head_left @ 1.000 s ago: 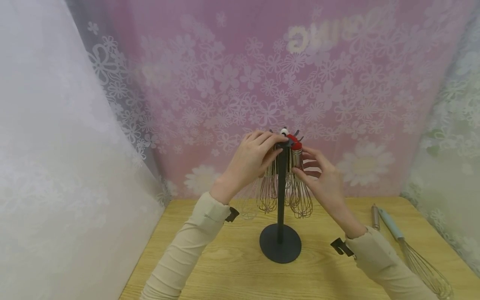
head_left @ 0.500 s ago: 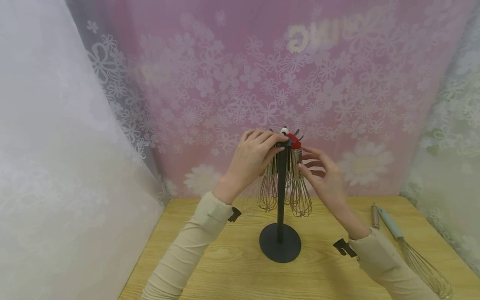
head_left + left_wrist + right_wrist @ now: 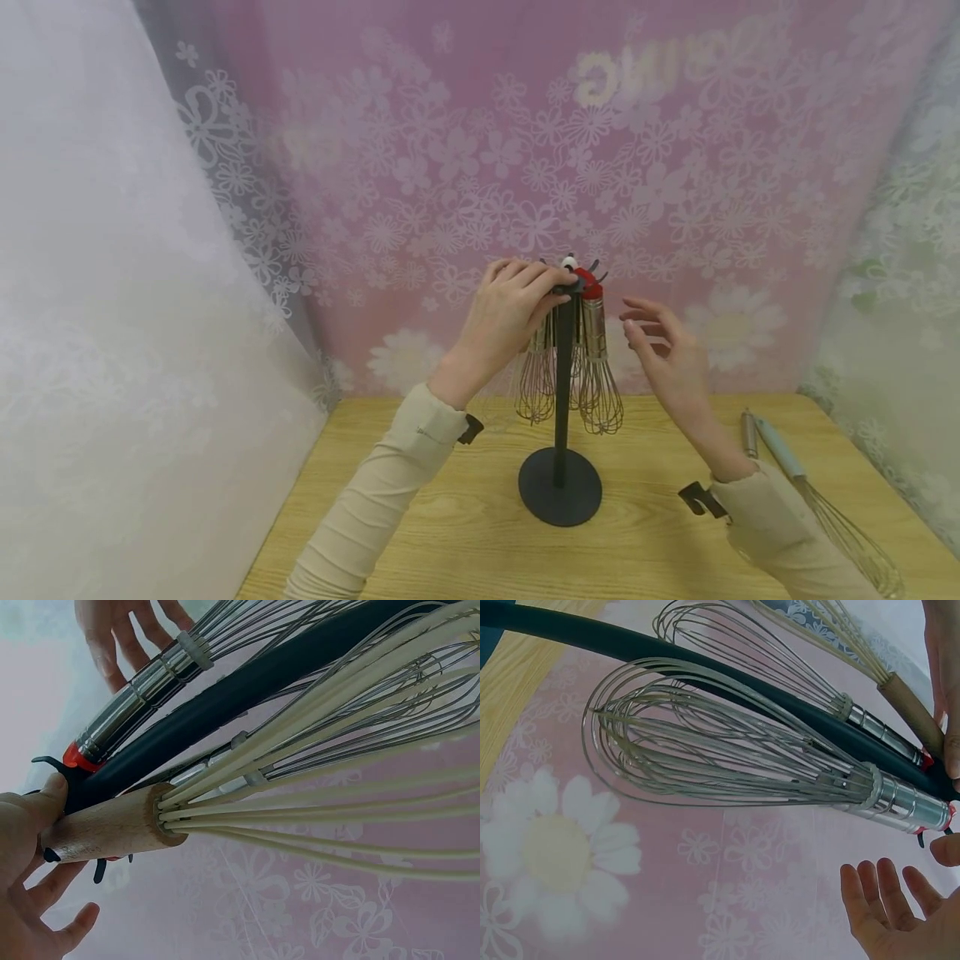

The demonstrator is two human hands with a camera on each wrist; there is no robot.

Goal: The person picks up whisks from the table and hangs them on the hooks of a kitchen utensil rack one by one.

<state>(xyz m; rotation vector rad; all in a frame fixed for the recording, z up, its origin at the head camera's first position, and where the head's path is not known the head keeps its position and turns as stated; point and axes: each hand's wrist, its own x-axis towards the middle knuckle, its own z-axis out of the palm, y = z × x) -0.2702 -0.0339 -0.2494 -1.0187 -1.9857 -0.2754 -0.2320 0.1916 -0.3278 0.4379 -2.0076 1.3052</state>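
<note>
A black stand (image 3: 562, 400) with a round base and hooks on top bears several whisks. My left hand (image 3: 506, 317) grips its hooked top; in the left wrist view the thumb presses there, close to a wooden-handled whisk (image 3: 112, 829) with cream wires. On the stand's right side hangs a steel whisk (image 3: 595, 329) with a red end. My right hand (image 3: 671, 354) is beside that whisk, apart from it, fingers loosely bent with nothing in them. The right wrist view shows a gap between those fingers and the whisk's steel handle (image 3: 904, 801).
On the table (image 3: 450, 542) at the right lies a whisk with a pale blue handle (image 3: 782, 447). Next to it is a metal handle (image 3: 750, 433), partly covered by the right arm. Flowered curtains (image 3: 450, 167) stand behind and at both sides.
My right hand has let go of the red-ended steel whisk and moved away to the right. That whisk now hangs on the stand. The left hand keeps its hold on the top.
</note>
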